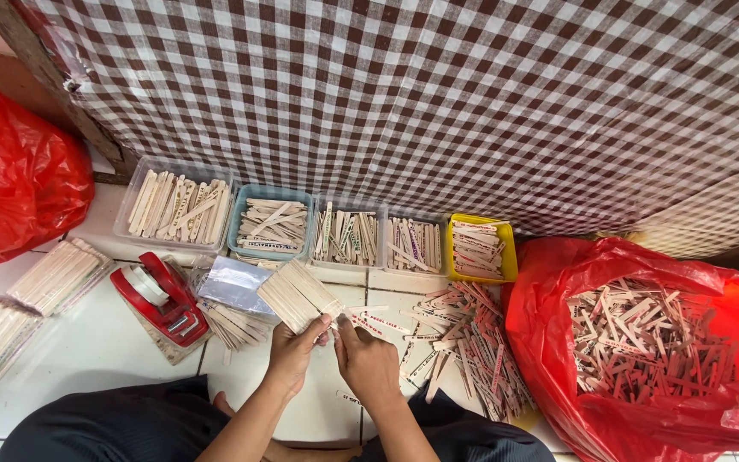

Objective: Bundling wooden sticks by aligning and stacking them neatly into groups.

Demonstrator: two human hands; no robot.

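Two bare hands meet over the white tiled floor [87, 359], just in front of the person's dark-clothed knees. The left hand [291, 352] is closed around the near end of a neat stack of flat wooden sticks [298, 295], which fans up and away toward the containers. The right hand [365, 359] sits just beside it, fingers curled in, with the fingertips touching the same end of the stack; I cannot tell if it pinches a single stick or only steadies the bundle.

Behind the hands, five small containers stand in a row against a brown and white checked cloth [472, 103]: a clear tray [174, 208], a blue tray [272, 224], two more clear boxes [348, 237] and [414, 245], and a yellow tray [479, 248]. All of them hold sticks, some with printing on them.

To the left of the stack a red tape dispenser [160, 299] rests on the floor, with a clear plastic sleeve [234, 282] between it and the stack. Further left lie wrapped bundles of sticks [57, 275], and a red plastic bag [10, 180] is behind them.

To the right of the hands a loose pile of printed sticks [472, 342] is spread on the tiles, touching an open red bag [643, 342] full of more sticks.
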